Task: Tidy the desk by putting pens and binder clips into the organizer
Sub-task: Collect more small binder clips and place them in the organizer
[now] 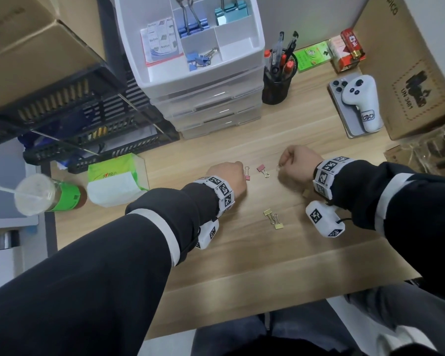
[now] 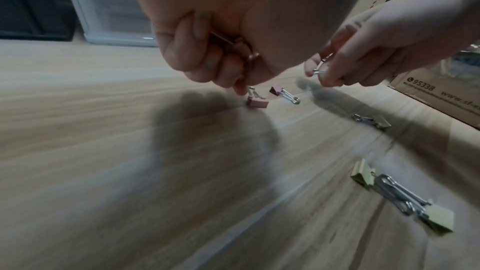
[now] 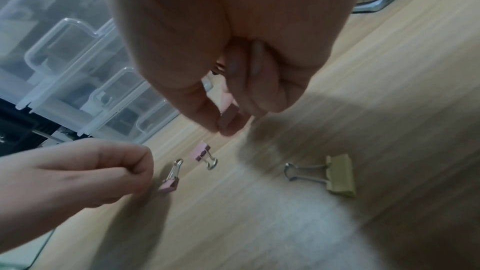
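- The left hand (image 1: 229,176) is hanging over the desk (image 1: 216,253) with its fingers curled; the left wrist view shows metal and a bit of pink tucked in the palm, so it is already holding a clip (which one I cannot tell), and its fingertips (image 2: 240,87) are sitting at the wire handles of the near pink clip (image 1: 247,173).
- That clip is lying just to the right of the left knuckles, long axis running toward and away from the person, handles on the far side and pink body on the near side.
- The right hand (image 1: 297,163) is pinching a held pink clip (image 3: 228,114) between thumb and fingers, with its wire loop poking out to the left.
- A second pink clip (image 1: 263,170) is lying between the two hands, angled, body toward the left hand and handles toward the right; it looks about equally near to both.
- A yellow pair (image 1: 272,219) is lying nearer the person, between the wrists, and one more yellow clip (image 3: 335,176) is resting under the right wrist.
- The organizer (image 1: 190,47) is standing at the back of the desk, well apart from all the loose clips, with blue clips (image 1: 198,59) already in its top tray (the pens (image 1: 283,57) are in a black cup (image 1: 276,91) beside it).
- Judging by this, the left hand is best placed for the near pink clip, closing on the handles from above.
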